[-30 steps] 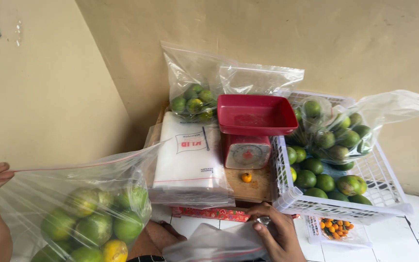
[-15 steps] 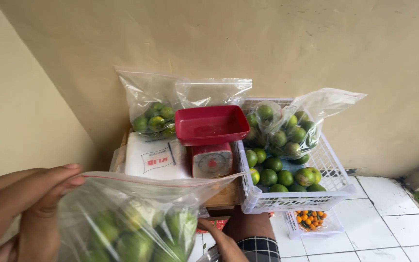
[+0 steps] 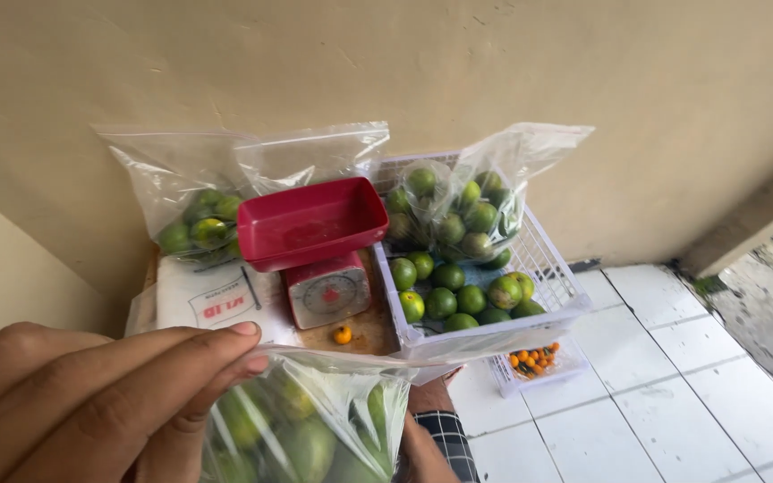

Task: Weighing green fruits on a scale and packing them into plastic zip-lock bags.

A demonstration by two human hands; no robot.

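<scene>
At lower left, left hand [image 3: 91, 402] now fills foreground, fingers [image 3: 225, 344] pinched on rim of clear bag of limes [image 3: 306, 429], raised closer than a second ago. Centre: red scale [image 3: 315, 246] on worktop unchanged. Right hand [image 3: 427, 447] under bag, fingers hidden; grip unknown. Filling appears finished.

It looked like a small produce-packing corner of a home or a modest stall, set against a plain beige wall [image 3: 494, 72] above a white tiled floor [image 3: 673, 394]. On a low wooden bench [image 3: 373, 331] stood a red weighing scale [image 3: 324, 246] with a dial. At the bench's right edge sat a white plastic basket [image 3: 539, 259] of green limes, and clear bags of limes [image 3: 199, 224] leaned at its back left corner. A small tub of orange fruit [image 3: 534, 360] rested on the tiles just beside the bench.
</scene>
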